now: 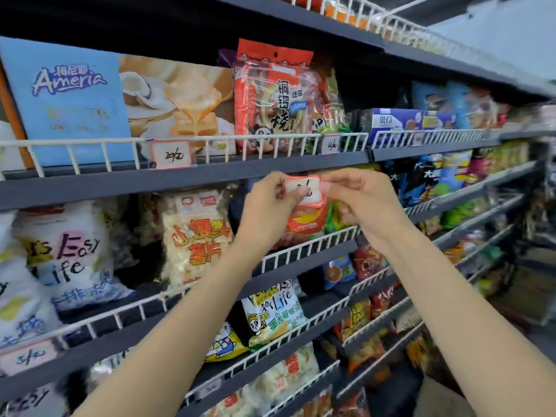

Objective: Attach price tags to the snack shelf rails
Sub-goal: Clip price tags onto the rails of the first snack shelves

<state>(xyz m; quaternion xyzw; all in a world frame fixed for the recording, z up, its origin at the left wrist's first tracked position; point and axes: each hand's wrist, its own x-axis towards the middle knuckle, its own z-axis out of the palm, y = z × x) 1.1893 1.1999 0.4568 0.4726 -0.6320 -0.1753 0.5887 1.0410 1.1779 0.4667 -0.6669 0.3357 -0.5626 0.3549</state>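
Item: tag, white with red border, handwritten figure partly covered by a thumb. Location: held in the air in front of the second shelf level, just below the dark shelf edge, above the wire rail of the shelf beneath; not yet attached to anything.

Left hand: pinched on the tag's left edge, thumb across its face.
Right hand: pinched on the tag's right edge. Hands close together, joined only by the tag.

Reference: two tags already fixed on the upper rail, one at left, one further right.

Risks, as judged:
- Tag creases or tears if both pinches pull or twist against each other.
- Tag slips and drops among the bags when one hand lets go to fasten it.
- Tag goes on crooked, or at the wrong product, since the rail sits below the hands.
- Thumb may smudge the ink.
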